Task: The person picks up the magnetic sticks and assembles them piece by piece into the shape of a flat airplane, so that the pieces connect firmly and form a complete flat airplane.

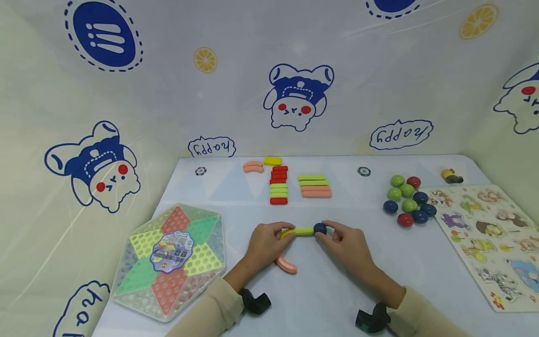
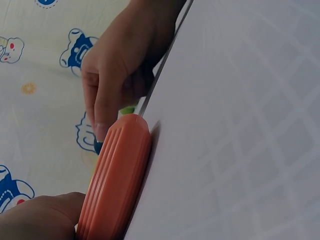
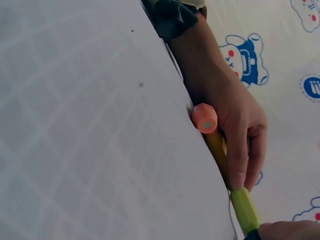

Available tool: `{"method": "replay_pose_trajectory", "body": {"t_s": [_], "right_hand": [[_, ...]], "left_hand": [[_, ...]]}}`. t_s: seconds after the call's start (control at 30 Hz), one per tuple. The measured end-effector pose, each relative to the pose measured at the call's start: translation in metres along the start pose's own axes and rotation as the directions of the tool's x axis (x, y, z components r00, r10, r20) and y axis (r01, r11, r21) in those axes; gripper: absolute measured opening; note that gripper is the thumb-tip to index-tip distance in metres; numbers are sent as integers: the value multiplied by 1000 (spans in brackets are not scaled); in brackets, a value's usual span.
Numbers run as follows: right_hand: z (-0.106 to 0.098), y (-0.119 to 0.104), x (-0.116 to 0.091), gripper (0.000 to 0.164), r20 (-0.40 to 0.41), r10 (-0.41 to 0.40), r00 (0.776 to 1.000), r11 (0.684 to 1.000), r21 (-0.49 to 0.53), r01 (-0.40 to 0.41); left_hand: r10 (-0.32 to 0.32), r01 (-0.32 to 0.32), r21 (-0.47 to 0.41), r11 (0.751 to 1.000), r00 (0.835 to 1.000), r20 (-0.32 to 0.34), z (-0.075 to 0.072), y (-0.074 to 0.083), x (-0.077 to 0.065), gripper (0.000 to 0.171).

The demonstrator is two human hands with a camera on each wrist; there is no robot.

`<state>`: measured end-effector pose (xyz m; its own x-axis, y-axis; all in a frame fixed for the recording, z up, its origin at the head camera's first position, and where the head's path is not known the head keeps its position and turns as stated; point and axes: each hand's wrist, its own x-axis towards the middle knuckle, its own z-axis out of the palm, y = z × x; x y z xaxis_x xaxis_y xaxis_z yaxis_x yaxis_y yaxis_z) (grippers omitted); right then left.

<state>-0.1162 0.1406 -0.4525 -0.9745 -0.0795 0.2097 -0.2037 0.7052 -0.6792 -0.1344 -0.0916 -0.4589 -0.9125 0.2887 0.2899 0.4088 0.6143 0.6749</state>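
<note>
Sleeves [image 1: 212,310] nearest; left hand [image 1: 265,243] pinching yellow piece [image 1: 287,232], right hand [image 1: 348,244] blue ball [image 1: 320,228]; backdrop [image 1: 248,103] reads "happy".

The left hand [image 3: 237,112] has its grip where a yellow piece [image 3: 217,148] meets a ridged lime-green stick [image 3: 244,209]; an orange piece [image 3: 202,116] shows its round, grey-dotted end just above. At the bottom edge, the partly cut-off right hand [image 3: 292,230] touches a dark blue ball [image 3: 252,235] at the stick's lower end.

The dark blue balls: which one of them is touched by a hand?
The dark blue ball at the right end of the green stick, pinched by the right hand. The other four blue balls lie near the animal board.
</note>
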Motion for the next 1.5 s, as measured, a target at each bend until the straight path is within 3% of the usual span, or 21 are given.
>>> {"method": "replay_pose_trajectory", "body": {"t_s": [0.13,0.33,0.53,0.63,0.77,0.9,1.0,1.1,1.33,1.43,1.5], "right_hand": [[0,-2,1,41,5,-20,1000,999,-39,20],[0,-3,0,39,3,-61,998,998,-17,61],[-1,-2,2,39,69,-79,995,996,37,76],[-5,-1,5,31,132,-88,987,995,63,80],[-10,0,23,23,187,-88,978,994,77,74],[-8,-2,59,23,222,-82,972,994,84,64],[-1,-7,89,25,284,-112,952,993,66,97],[8,-17,114,24,352,-179,919,983,19,185],[26,-43,145,23,474,-289,832,930,-67,361],[31,-50,150,22,513,-266,816,927,-97,363],[33,-53,152,21,518,-232,823,930,-130,344]], "left_hand": [[-3,3,-9,1000,1000,11,-3,-3,0,19],[-61,64,-52,997,997,53,-11,-3,2,19],[-94,88,62,994,991,94,-21,-1,0,22],[-101,94,80,992,991,90,-25,-2,-2,22],[-96,90,82,993,993,74,-28,-3,-5,21],[-103,99,57,993,992,69,-30,-5,-7,19],[-111,109,23,994,991,80,-29,-7,-8,18],[-104,105,-11,994,992,77,-27,-10,-8,17],[-66,68,-55,996,997,35,-23,-13,-9,14],[-56,57,-47,997,998,25,-21,-12,-9,14],[-52,53,-41,998,998,24,-21,-12,-9,14]]}}
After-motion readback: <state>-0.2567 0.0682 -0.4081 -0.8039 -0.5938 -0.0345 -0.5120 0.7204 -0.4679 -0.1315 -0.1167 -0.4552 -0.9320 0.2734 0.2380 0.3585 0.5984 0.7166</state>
